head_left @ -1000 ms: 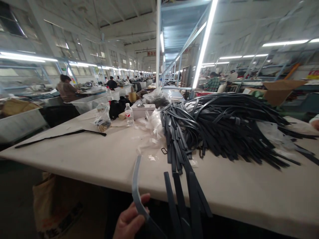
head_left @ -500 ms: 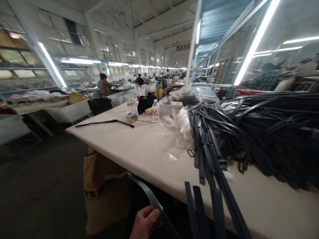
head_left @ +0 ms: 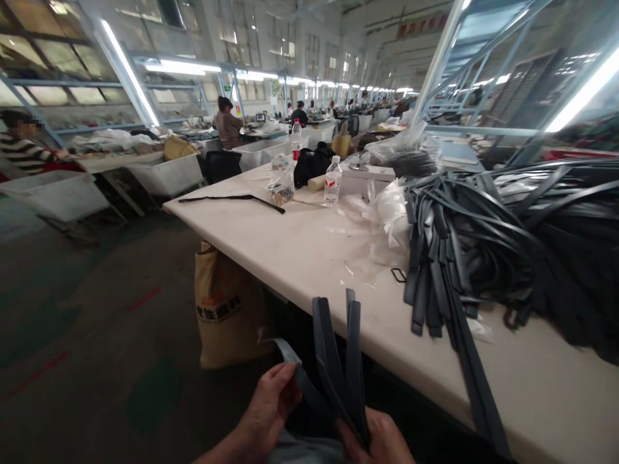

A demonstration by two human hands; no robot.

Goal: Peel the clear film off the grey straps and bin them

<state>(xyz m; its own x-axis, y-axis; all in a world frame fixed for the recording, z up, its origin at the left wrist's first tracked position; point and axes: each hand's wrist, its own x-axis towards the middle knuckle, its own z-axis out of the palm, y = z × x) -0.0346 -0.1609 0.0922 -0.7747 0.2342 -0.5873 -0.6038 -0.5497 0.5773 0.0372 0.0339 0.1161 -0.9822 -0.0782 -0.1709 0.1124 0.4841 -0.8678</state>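
My left hand [head_left: 276, 398] pinches a dark grey strap [head_left: 305, 385] near its pale, curled end, in front of the table's edge. Close beside it, my right hand [head_left: 380, 438] is closed around several dark straps [head_left: 355, 348] whose flat ends stick up past the table edge. A large heap of similar black straps [head_left: 445, 258] lies on the table to the right, some hanging over the front. Near the heap is a small black rectangular ring [head_left: 398, 275].
On the beige table [head_left: 251, 238] are a clear bottle [head_left: 333, 182], plastic bags [head_left: 391, 212], a white box [head_left: 370, 178] and a thin black strip [head_left: 232, 198]. A tan sack [head_left: 227, 322] stands under the table edge. Co-workers sit farther back, including one person [head_left: 228, 125] by white bins.
My right hand has come into view holding several straps, which have moved left toward my left hand. My left hand still pinches its strap. The camera view has shifted left and down.
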